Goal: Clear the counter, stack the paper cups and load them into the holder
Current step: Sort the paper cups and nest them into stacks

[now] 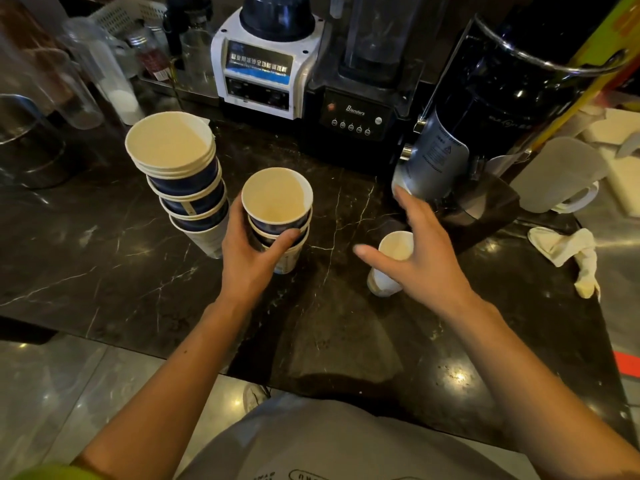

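Note:
A short stack of blue-and-white paper cups [277, 202] stands upright at the counter's middle, and my left hand [249, 258] is wrapped around its lower part. A taller, leaning stack of the same cups [180, 168] stands just to its left, untouched. A single white paper cup [393, 251] stands upright to the right. My right hand [422, 251] hovers over it with fingers spread, partly hiding it; contact with the cup cannot be made out. No cup holder is identifiable in view.
Along the back of the dark marble counter [104, 244] stand a white blender base [263, 67], a black blender [360, 98] and a black grinder [485, 140]. Clear containers [86, 74] crowd the back left. A crumpled cloth [571, 254] and white jug [561, 174] lie right.

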Motion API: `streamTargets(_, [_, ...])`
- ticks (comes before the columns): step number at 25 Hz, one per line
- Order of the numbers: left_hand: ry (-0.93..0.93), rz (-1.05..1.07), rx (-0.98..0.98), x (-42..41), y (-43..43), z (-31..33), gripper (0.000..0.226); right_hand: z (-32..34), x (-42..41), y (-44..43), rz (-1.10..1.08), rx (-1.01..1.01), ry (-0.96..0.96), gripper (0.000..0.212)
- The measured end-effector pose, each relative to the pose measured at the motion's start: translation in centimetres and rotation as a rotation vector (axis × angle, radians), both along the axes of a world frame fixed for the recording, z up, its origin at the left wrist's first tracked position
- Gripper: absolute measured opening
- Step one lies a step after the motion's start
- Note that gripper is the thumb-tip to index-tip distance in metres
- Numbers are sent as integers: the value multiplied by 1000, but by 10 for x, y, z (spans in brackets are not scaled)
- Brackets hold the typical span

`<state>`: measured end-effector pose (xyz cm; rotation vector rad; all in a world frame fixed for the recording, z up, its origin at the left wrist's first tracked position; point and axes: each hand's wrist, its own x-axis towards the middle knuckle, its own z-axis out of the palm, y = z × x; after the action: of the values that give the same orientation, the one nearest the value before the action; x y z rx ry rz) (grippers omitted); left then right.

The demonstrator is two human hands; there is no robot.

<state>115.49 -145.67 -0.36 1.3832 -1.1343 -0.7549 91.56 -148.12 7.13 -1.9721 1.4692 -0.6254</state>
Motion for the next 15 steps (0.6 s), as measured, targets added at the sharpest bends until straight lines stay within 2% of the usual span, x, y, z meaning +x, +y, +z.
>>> streamTargets(2, [0,2,-13,2,1,1,83,16,35,-13,142,17,-75,110])
streamTargets(6, [-26,-48,-15,3,2,0,80,17,90,-36,320,74,3,112])
streamTargets(10, [-27,-40,28,5,3,-2,85,14,100,-38,239,-28,-37,99])
streamTargets(15, [-30,-47,83,7,3,-6,89,54,52,-34,32,-247,-379,86])
